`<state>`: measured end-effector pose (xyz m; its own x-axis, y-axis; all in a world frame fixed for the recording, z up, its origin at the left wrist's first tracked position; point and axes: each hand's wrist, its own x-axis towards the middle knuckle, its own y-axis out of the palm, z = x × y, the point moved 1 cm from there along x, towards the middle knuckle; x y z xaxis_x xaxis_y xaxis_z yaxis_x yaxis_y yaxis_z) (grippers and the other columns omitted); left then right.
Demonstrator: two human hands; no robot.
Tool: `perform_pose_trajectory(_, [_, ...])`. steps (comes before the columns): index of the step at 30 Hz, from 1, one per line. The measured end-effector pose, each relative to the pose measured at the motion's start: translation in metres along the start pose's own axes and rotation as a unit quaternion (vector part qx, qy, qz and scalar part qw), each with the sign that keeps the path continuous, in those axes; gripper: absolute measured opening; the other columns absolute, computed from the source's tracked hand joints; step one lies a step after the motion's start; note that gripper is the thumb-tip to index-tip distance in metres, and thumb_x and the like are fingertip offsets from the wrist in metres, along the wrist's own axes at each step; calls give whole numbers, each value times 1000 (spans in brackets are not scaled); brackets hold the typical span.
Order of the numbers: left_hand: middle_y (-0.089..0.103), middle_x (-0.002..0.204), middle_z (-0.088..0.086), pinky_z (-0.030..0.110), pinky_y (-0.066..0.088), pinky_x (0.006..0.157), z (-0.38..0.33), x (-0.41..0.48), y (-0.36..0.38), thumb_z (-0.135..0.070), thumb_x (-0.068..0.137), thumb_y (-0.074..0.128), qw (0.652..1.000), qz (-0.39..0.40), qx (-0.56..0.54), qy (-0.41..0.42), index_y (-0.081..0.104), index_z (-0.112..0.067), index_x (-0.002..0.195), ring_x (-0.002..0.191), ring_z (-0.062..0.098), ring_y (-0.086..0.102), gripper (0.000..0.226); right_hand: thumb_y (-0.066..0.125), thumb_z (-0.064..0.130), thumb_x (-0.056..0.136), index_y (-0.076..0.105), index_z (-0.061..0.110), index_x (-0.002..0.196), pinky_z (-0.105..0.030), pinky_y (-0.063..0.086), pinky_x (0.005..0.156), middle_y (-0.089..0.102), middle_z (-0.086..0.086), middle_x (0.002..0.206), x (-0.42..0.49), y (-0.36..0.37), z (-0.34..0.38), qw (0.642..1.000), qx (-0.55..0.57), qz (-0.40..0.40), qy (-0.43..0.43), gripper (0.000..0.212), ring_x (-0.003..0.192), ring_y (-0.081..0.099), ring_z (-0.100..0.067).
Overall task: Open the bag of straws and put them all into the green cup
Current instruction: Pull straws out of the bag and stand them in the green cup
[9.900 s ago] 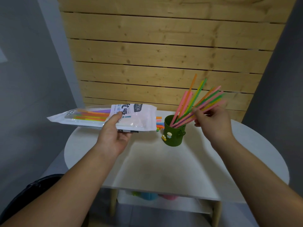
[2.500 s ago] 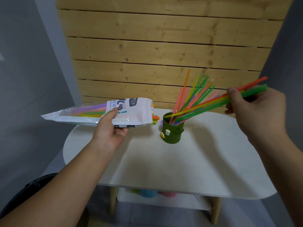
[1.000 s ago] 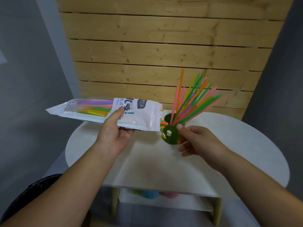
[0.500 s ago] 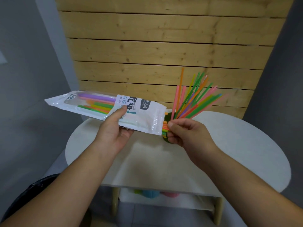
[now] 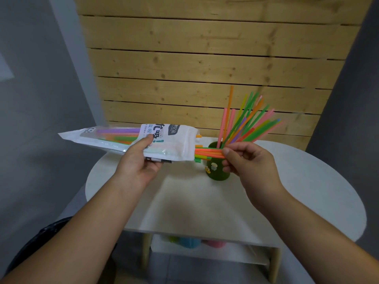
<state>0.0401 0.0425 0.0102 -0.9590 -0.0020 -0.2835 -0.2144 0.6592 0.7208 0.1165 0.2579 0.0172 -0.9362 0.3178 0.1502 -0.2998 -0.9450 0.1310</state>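
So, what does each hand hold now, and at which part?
Left hand grips the straw bag at its middle; right hand pinches straws by their ends protruding from it.

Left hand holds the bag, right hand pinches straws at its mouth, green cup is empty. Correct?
No. The green cup is not empty: many straws stand in it, per the head view. The left hand holds the bag; the right hand pinches straw ends at its mouth.

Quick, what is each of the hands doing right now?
Left hand: grips the straw bag, held above the table.
Right hand: pinches a few straws sticking out of the bag's open end, beside the green cup.
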Motion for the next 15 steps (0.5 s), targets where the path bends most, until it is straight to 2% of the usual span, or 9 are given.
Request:
perform_pose_trajectory(2, [80, 92, 9, 44, 63, 77, -2, 1, -1, -3, 92, 66, 1000, -3, -2, 1, 65, -6, 116, 82, 22, 78, 24, 69, 5, 88, 69, 5, 99, -20, 54, 57, 71, -2, 64, 0, 1, -1, 1000, 22, 6, 10, 11, 57, 65, -12])
perform_pose_trajectory(5, [80, 89, 10, 42, 64, 65, -5, 1, -2, -2, 92, 66, 1000, -10, -11, 0, 65, -6, 111, 80, 23, 78, 19, 76, 23, 79, 62, 11, 113, -24, 53, 55, 69, -2, 68, -2, 6, -5, 997, 61, 24, 35, 38, 61, 63, -14])
perform_pose_trajectory(7, [80, 90, 10, 40, 63, 61, -6, 1, -3, -2, 92, 66, 1000, -11, -17, 1, 65, -6, 110, 85, 23, 78, 18, 75, 38, 72, 61, 14, 116, -26, 52, 55, 66, -1, 73, -6, 10, -10, 997, 30, 38, 52, 52, 62, 61, -12])
perform_pose_trajectory(9, [80, 90, 10, 42, 64, 64, -5, 0, -2, -2, 92, 66, 1000, -8, -17, -1, 65, -6, 110, 86, 23, 77, 18, 71, 43, 80, 64, 19, 115, -29, 52, 59, 65, -4, 85, -11, 15, -15, 995, -31, 73, 61, 43, 68, 61, -11])
perform_pose_trajectory(11, [80, 91, 10, 44, 63, 76, -1, -2, 0, -3, 92, 67, 1000, -7, -13, -7, 64, -6, 113, 85, 22, 77, 22, 61, 46, 91, 64, 25, 117, -30, 52, 64, 63, -4, 95, -13, 23, -17, 992, -50, 91, 70, 34, 75, 59, -14])
perform_pose_trajectory(14, [80, 89, 11, 45, 61, 82, 4, -4, 0, -3, 91, 68, 1000, -11, -9, -13, 64, -6, 113, 78, 23, 78, 22, 51, 48, 96, 57, 36, 133, -30, 48, 65, 57, 0, 90, -11, 35, -16, 995, -40, 61, 72, 39, 78, 52, -16])
perform_pose_trajectory(15, [80, 89, 11, 44, 61, 84, 4, -4, 0, -3, 91, 68, 1000, -13, -9, -15, 64, -6, 112, 76, 23, 78, 21, 50, 49, 97, 59, 38, 132, -31, 46, 66, 55, 2, 87, -9, 39, -15, 997, -33, 42, 63, 38, 79, 50, -15])
